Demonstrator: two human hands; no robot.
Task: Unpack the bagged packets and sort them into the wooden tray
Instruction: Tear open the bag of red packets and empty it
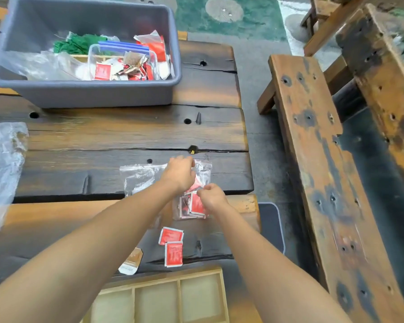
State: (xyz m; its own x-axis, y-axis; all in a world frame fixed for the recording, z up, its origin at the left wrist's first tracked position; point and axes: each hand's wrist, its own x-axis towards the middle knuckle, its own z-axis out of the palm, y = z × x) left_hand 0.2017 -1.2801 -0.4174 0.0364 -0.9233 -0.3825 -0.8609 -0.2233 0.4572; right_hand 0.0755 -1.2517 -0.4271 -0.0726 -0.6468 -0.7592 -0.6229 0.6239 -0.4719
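Both hands (196, 185) pinch a clear bag (191, 201), hiding its opening; packets inside blurred.

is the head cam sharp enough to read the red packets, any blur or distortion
Head view: print on the two loose red square packets is too soft to read; the pale wooden compartment tray at the bottom edge is blurred; wide-angle lens bows the dark plank table; light is even, without glare.
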